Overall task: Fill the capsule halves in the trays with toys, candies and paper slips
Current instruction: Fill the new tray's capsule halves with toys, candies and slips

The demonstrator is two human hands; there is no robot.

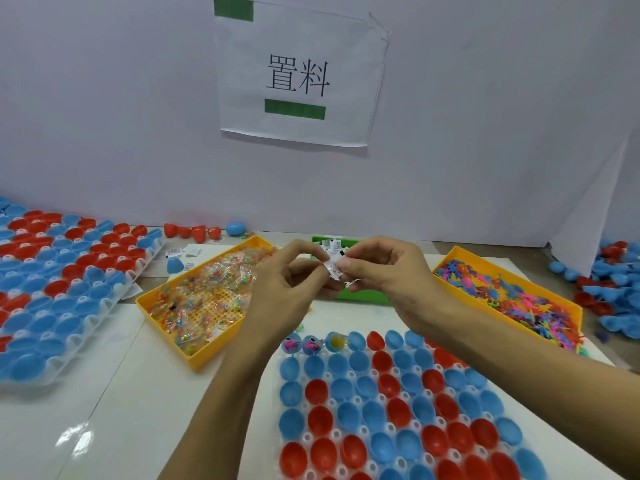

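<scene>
White table [145, 403], wall with sign [298, 74] | two trays of capsule halves [388, 403], three bins | left hand [284, 289] and right hand [388, 271] pinch paper slips [334, 268].

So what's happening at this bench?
A person is filling capsule halves in a tray. Both hands, left and right, pinch paper slips above a green bin. Only about three halves in the far row hold toys; the rest look empty. Yellow bins hold candies and toys.
</scene>
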